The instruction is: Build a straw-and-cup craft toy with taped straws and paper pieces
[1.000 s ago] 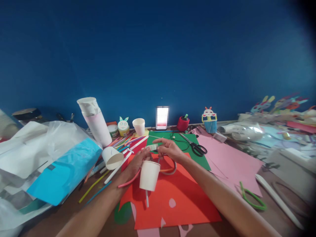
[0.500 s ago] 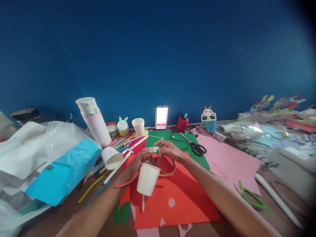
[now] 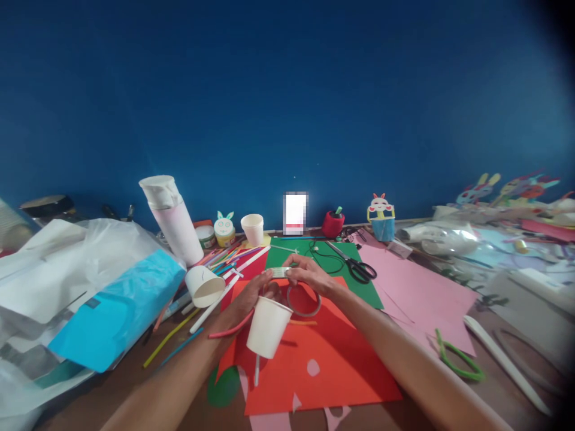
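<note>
Between the fingertips of both my hands is a small pale strip with a fine printed pattern (image 3: 279, 272). My left hand (image 3: 259, 286) is closed, pinching the strip's left end. A white paper cup (image 3: 269, 328) hangs tilted just below this hand; whether its fingers also grip the cup is hidden. Under the cup sticks out a thin pale stick (image 3: 257, 371), and a red pipe cleaner (image 3: 231, 329) crosses my left wrist. My right hand (image 3: 309, 274) pinches the strip's right end, closed. Below its fingers shows a greyish ring (image 3: 304, 313), resembling a tape roll.
Orange paper (image 3: 332, 365) lies beneath my hands. Black-handled scissors (image 3: 359, 270) rest on green paper (image 3: 371, 293). Leftward are a tipped paper cup (image 3: 197, 284), a white cylinder (image 3: 175, 227) and a plastic bag (image 3: 121, 239). At the right are pink paper (image 3: 431, 293) and a green pipe cleaner (image 3: 462, 368).
The cup and its stick have tilted very slightly leftward at the bottom. Both hands stay nearly where they were, still pinching the pale strip.
</note>
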Motion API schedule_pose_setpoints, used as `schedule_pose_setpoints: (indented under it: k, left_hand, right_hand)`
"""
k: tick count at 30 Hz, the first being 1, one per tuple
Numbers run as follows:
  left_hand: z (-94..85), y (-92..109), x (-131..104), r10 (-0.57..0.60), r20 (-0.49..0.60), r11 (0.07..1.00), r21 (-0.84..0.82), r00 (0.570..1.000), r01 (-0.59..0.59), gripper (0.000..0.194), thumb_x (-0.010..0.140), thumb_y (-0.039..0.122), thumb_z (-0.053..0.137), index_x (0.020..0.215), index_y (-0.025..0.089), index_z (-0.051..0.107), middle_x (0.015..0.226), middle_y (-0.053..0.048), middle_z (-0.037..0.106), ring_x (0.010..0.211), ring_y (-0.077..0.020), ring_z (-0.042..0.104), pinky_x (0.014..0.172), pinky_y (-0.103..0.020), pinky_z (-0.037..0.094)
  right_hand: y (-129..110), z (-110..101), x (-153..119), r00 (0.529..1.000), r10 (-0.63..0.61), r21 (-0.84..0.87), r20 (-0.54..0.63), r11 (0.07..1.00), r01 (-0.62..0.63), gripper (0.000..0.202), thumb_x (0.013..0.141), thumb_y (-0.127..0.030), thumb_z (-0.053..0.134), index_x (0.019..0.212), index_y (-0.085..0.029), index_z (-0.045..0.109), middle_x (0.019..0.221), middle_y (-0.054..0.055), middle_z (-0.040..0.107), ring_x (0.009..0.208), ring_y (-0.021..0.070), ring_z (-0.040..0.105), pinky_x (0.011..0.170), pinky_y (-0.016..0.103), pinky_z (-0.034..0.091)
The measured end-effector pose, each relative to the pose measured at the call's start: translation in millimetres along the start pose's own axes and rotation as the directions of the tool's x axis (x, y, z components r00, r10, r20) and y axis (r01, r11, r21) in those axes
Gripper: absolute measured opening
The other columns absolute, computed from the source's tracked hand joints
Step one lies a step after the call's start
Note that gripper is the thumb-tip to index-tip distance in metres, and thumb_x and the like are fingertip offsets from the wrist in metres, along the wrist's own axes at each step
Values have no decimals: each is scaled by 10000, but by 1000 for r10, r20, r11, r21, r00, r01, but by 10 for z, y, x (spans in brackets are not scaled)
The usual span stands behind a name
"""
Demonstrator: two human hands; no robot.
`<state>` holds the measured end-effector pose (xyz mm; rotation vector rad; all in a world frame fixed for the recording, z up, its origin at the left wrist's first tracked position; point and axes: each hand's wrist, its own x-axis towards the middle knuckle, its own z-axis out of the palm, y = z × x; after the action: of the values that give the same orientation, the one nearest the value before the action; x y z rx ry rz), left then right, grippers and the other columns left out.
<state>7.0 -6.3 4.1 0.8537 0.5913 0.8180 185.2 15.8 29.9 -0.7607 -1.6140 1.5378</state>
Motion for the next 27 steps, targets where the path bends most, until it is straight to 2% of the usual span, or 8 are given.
schedule_pose_setpoints:
  k: [3,7,11,14,17,20,23,27]
  left_hand:
    - [-88,-33,39,-132,155,984,-101,979,149,524,783,557,399,429,170,390,369,20,338,347,-80,323,375,-225,263]
    - [-166,-55,66,-117,120,980,-148,986,135,525,797,546,384,435,166,386,367,16,348,362,-87,359,386,-222,298]
    - [-125,-45,56,-189,119,971,-126,975,204,550,759,637,374,468,171,396,377,24,353,333,-82,340,356,-222,264]
    - [-80,-34,62,-126,64,974,-182,990,136,550,710,683,410,508,171,404,388,40,343,336,-67,319,361,-212,257]
    - [-70,-31,76,-74,21,980,-184,997,76,521,702,662,454,526,176,396,406,47,345,344,-62,314,371,-216,268]
    - [-63,-35,87,-32,-50,995,-101,998,27,431,719,533,557,541,173,400,442,43,384,374,-58,346,395,-214,287]
    - [-20,-28,83,86,-118,996,-11,989,-88,322,688,388,658,607,159,446,527,31,467,458,-66,425,455,-204,331]
    - [87,16,48,165,-124,986,44,979,-160,269,700,321,657,644,150,457,541,40,477,467,-63,438,465,-200,336]
  right_hand:
    - [-8,-15,1,1000,-14,28,28,1000,13,213,746,-333,584,864,-161,540,513,-56,501,457,70,438,483,191,349]
    - [-39,-50,-3,998,15,-47,65,999,-12,288,736,-331,601,963,-156,578,525,-51,506,450,60,405,447,180,303]
    - [-57,-40,0,999,1,-123,37,992,4,254,739,-328,589,905,-139,625,530,-40,510,465,64,419,459,190,312]
    - [-51,15,12,1000,-22,-106,-21,994,20,224,717,-328,612,854,-150,611,564,-36,543,484,73,461,489,198,358]
    - [-39,83,26,996,-8,-64,-86,998,3,212,714,-347,616,808,-166,559,556,-41,555,453,79,478,473,207,386]
    - [-22,149,38,994,21,-37,-108,999,-25,223,727,-369,596,798,-169,528,499,-47,550,428,95,502,466,221,413]
    - [11,205,47,995,40,-17,-89,999,-42,209,743,-350,568,819,-160,523,518,-26,588,458,111,548,489,231,439]
    - [59,232,49,997,22,-1,-69,1000,-22,156,762,-297,530,839,-162,529,564,-17,613,476,101,557,490,208,422]
